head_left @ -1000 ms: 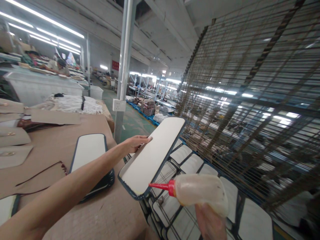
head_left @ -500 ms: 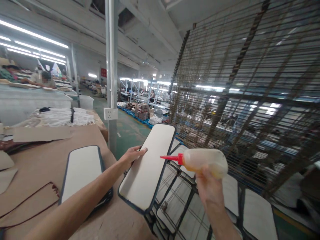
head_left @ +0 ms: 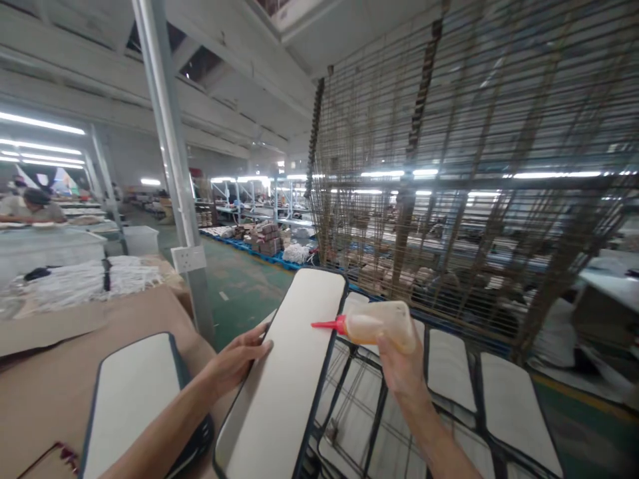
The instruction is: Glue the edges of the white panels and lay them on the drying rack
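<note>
A long white panel with a dark edge is tilted in front of me. My left hand grips its left edge, thumb on the white face. In my right hand is a translucent squeeze bottle with a red nozzle, lying sideways and holding some yellowish liquid. The nozzle points left over the panel's upper right part; whether its tip touches the surface I cannot tell. Another such white panel lies on the brown table to the left, partly behind my left forearm.
Several dark-edged white panels rest on a wire rack at the lower right. A tall wire grid rises behind it. White strips lie on the table near a metal post. A person is at the far left.
The view has turned right and tilted. The held panel sits lower and nearer, and the bottle has shifted left in view. Both hands keep their hold.
</note>
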The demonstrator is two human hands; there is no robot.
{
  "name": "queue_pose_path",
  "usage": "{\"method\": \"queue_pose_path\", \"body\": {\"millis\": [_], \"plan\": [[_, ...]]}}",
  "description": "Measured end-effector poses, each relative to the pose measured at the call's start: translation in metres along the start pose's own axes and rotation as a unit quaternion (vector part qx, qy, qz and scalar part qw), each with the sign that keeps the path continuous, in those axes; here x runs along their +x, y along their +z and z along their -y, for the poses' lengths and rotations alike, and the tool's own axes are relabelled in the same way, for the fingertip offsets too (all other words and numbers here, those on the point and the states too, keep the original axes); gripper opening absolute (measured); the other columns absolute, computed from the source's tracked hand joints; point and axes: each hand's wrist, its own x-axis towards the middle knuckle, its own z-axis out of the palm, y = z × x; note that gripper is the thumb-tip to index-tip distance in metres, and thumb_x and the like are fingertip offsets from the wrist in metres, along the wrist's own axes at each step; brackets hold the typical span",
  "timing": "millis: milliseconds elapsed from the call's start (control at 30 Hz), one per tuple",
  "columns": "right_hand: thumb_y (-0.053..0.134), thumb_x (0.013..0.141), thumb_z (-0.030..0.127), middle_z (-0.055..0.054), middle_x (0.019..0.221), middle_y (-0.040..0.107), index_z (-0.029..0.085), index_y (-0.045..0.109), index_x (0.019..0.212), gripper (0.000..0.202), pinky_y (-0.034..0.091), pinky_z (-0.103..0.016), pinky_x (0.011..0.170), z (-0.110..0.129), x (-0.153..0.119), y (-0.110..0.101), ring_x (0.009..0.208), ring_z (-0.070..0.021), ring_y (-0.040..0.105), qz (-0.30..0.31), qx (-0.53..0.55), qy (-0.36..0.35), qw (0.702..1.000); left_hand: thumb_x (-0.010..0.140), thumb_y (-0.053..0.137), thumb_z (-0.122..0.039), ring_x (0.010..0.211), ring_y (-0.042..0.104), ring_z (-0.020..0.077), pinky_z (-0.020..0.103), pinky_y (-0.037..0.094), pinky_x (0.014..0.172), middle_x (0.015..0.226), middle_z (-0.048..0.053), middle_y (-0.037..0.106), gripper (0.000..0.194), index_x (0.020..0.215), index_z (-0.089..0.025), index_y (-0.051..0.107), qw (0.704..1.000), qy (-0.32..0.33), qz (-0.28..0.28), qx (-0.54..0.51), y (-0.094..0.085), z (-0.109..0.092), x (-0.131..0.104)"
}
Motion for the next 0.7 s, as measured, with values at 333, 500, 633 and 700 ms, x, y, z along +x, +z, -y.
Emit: {"method": "queue_pose_path", "body": {"millis": [333,500,633,700], "plan": [[0.088,0.050,0.033,-0.005,0.094,0.071,0.023,0.064,0.108,0.064,0.058,-0.035,0.069,-0.015,-0.071,-0.013,0.081,-0.0262,0.067,0.134,-0.025,0.066,0.988,0.048,0.088,-0.024,0.068,0.069,0.0209,0.026,0.053,0.063,0.083,0.007,0.076,0.086,0.128,-0.015,0.056,0.995,0.025,-0.087,0.028,-0.006,-0.009,0.000],[0.082,0.061,0.037,-0.008,0.101,0.068,0.018,0.058,0.116,0.063,0.053,-0.043,0.083,-0.009,-0.007,0.008,0.090,-0.0261,0.064,0.006,-0.028,-0.037,0.999,0.056,0.085,-0.028,0.065,0.068,0.0204,0.026,0.052,0.059,0.083,0.008,0.075,0.076,0.126,-0.014,0.057,0.997,0.030,-0.044,0.048,-0.005,-0.001,-0.005],[0.082,0.061,0.037,-0.005,0.102,0.067,0.020,0.057,0.118,0.064,0.051,-0.043,0.087,-0.015,0.011,0.020,0.091,-0.0236,0.063,-0.012,-0.018,-0.043,0.999,0.059,0.083,-0.028,0.065,0.067,0.0197,0.027,0.052,0.060,0.085,0.007,0.074,0.077,0.129,-0.016,0.053,0.997,0.046,-0.034,0.043,-0.001,0.005,-0.008],[0.083,0.060,0.035,-0.004,0.099,0.068,0.020,0.060,0.114,0.061,0.052,-0.041,0.084,-0.020,-0.006,0.020,0.087,-0.0233,0.064,0.016,-0.018,-0.021,0.999,0.055,0.085,-0.028,0.063,0.066,0.0183,0.026,0.051,0.059,0.082,0.006,0.074,0.076,0.124,-0.015,0.056,0.995,0.055,-0.068,0.039,-0.001,0.004,-0.009]]}}
